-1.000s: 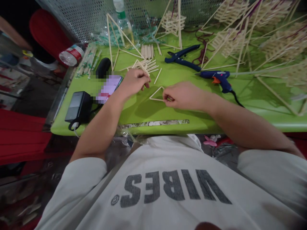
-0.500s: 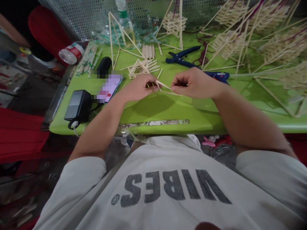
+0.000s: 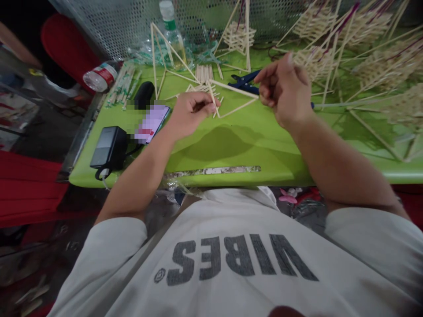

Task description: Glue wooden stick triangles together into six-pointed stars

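A small triangle of thin wooden sticks [image 3: 235, 90] hangs in the air above the green table [image 3: 231, 145]. My left hand [image 3: 191, 112] pinches its left corner with closed fingers. My right hand [image 3: 284, 90] is raised higher and pinches its right corner. Just behind my left hand lies a loose pile of short sticks [image 3: 201, 90]. Blue cutters [image 3: 243, 80] lie under the triangle's far side, partly hidden by my right hand.
A phone [image 3: 151, 123] and a black power adapter [image 3: 109, 147] lie at the left. Plastic bottles [image 3: 99, 75] [image 3: 172, 33], a tall stick pyramid [image 3: 165, 53] and several stick structures [image 3: 363, 53] crowd the back and right. A ruler [image 3: 214, 170] lies along the front edge.
The stick triangle has left the table: both hands now hold it by its corners, and my right hand has risen up and away from me, covering the glue gun.
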`<state>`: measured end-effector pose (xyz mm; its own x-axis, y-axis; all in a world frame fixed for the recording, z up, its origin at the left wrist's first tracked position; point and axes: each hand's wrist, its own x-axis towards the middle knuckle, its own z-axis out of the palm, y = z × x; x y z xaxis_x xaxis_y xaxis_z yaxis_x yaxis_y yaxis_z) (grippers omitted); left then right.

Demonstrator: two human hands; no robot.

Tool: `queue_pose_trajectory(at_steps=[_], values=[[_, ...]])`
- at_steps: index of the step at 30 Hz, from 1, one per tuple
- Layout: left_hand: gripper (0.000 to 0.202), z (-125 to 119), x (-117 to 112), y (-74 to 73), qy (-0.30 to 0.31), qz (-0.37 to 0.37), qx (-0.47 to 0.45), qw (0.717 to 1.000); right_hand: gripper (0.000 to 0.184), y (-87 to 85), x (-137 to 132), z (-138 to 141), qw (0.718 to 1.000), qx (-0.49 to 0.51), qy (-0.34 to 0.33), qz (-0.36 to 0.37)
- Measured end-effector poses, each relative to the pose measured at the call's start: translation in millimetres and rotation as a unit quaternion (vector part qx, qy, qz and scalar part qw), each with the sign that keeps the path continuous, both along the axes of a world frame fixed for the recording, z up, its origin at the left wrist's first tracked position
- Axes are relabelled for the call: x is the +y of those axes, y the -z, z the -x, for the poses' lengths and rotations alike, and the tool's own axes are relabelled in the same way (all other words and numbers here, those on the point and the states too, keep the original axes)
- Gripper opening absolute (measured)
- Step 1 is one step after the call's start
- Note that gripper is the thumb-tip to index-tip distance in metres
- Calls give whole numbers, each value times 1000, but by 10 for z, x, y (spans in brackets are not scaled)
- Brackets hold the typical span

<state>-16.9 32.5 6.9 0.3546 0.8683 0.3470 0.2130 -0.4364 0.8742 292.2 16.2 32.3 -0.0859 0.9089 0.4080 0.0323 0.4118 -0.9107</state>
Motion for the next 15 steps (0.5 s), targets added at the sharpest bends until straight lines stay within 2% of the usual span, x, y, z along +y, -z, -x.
queue_pose_trajectory(at_steps=[3, 7, 11, 15], values=[[44, -24, 17, 2, -24, -2, -45, 999, 63, 52, -72, 67, 999, -39, -19, -19], [43, -82, -10, 15, -28, 0, -68, 997, 72, 125, -238, 248, 992, -113, -55, -20], [39, -145, -58, 35, -5, 16, -69, 997, 67, 169, -351, 380, 992, -120, -33, -29], [36, -167, -67, 51, 5, 19, -85, 996, 59, 200, -362, 397, 996, -73, 0, -54]])
